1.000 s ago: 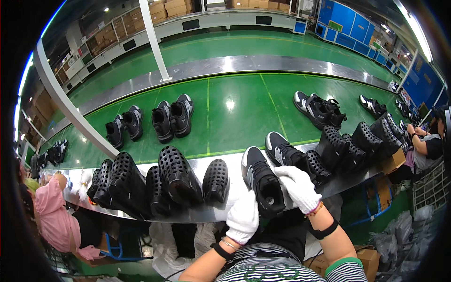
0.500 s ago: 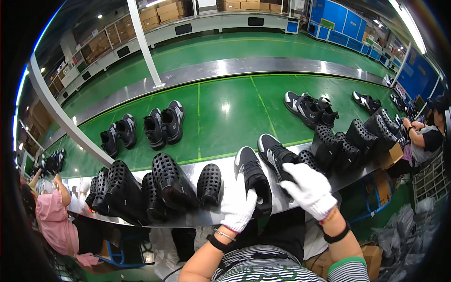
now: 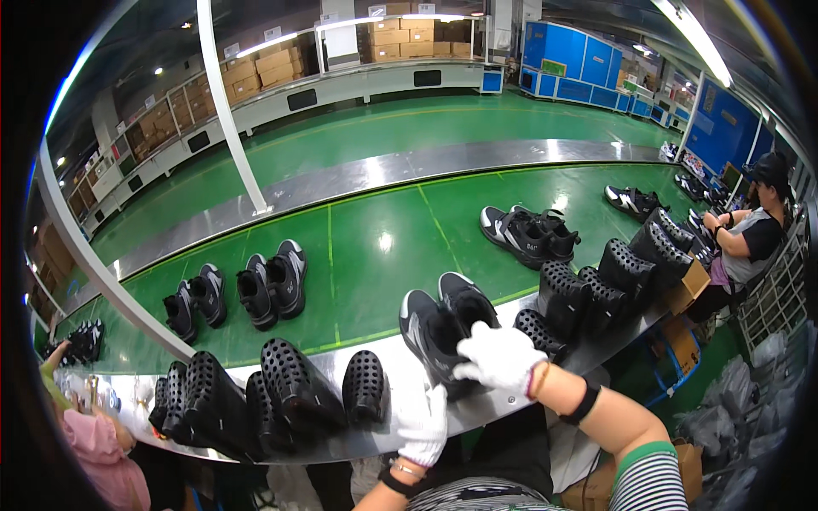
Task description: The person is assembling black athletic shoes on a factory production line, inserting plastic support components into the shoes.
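Two black sneakers with grey and white toes stand side by side on the metal ledge in front of me, toes pointing away: the left sneaker [image 3: 423, 328] and the right sneaker [image 3: 467, 300]. White-gloved, my right hand [image 3: 504, 358] lies over the heel end of the right sneaker, its fingers spread toward the left; it hides much of that shoe's collar. My left hand [image 3: 422, 423], in a white glove too, is by the left sneaker's heel at the ledge's near edge. Its fingers are stretched out and nothing shows in them.
Black foot forms full of holes [image 3: 298, 383] line the ledge on the left, with more [image 3: 603, 285] on the right. Sneaker pairs [image 3: 273, 285] [image 3: 528, 236] stand on the green surface beyond. A person [image 3: 750, 230] sits at the right; another in pink [image 3: 98, 443] is at the left.
My right hand has moved left across the right sneaker, and the two sneakers now stand closer together. My left hand has drawn back from the left sneaker's side. The whole view has shifted.
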A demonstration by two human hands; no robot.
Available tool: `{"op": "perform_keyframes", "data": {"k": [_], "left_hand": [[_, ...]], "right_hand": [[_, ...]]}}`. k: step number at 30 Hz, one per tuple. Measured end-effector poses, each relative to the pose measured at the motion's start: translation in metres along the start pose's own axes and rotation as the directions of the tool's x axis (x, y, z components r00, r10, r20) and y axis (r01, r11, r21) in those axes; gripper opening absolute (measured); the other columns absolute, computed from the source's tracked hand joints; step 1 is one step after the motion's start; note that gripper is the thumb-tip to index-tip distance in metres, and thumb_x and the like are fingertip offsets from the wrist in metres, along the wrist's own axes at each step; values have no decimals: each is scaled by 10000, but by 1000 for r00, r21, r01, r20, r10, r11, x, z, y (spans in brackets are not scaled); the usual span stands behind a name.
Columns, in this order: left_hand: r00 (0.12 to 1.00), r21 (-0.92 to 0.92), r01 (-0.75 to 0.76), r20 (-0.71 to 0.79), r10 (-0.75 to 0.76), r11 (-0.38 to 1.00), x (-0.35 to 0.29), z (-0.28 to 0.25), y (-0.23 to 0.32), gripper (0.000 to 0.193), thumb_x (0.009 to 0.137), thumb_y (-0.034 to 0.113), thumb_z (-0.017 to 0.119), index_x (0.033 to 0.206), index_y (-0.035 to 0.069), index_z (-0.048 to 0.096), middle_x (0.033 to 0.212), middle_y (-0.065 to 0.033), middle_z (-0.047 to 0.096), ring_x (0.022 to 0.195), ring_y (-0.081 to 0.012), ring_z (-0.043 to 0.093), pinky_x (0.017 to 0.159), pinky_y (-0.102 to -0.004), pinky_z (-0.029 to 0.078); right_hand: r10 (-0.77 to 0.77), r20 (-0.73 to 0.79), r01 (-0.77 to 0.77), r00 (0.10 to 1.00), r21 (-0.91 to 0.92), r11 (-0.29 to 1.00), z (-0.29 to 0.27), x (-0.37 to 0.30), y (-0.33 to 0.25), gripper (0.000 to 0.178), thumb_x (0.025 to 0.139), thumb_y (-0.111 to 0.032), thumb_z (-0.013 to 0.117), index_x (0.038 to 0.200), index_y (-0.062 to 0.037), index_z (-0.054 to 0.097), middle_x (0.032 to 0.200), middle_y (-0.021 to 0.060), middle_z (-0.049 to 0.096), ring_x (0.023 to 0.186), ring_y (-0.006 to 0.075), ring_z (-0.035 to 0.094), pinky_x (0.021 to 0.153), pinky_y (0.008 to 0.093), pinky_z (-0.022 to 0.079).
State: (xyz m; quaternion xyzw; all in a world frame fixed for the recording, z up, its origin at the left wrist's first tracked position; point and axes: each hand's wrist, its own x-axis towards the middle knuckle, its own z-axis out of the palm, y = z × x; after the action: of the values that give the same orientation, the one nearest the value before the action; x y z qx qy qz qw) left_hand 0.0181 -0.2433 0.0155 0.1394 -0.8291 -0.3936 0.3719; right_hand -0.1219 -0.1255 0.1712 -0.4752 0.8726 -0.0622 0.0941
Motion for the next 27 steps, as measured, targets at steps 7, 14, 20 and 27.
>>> {"op": "perform_keyframes", "data": {"k": [7,14,20,27], "left_hand": [[989,139,-97,122,80,985,-24,-22,-6,469,871,114,695,1294,-46,573,868,-181,629,724,-378,625,687,-459,528],[951,254,-146,303,65,956,-35,-33,-8,352,966,167,639,1233,-61,652,1202,-280,668,1104,-418,653,946,-465,529],[969,219,-144,228,93,965,-31,-20,-12,301,956,198,611,1161,-5,699,1109,-220,704,989,-381,677,879,-462,542],[958,288,-90,288,3,953,-71,8,-35,372,914,199,605,1235,34,691,1147,-145,721,1068,-303,683,936,-415,543]], "right_hand": [[-47,-208,51,977,17,999,-11,156,-3,389,884,-416,650,1040,-63,706,1110,257,631,971,413,670,872,490,544],[101,-316,-106,943,3,994,-32,250,17,286,896,-287,589,1004,-57,721,1028,252,702,947,427,692,839,495,561],[529,-235,-578,815,-279,767,-73,233,188,348,933,-248,516,1128,-93,760,1186,187,719,1061,364,713,873,468,571],[909,53,-896,414,-150,417,-42,196,316,418,867,-157,682,1285,-147,698,1397,111,630,1246,391,617,995,609,503]]}}
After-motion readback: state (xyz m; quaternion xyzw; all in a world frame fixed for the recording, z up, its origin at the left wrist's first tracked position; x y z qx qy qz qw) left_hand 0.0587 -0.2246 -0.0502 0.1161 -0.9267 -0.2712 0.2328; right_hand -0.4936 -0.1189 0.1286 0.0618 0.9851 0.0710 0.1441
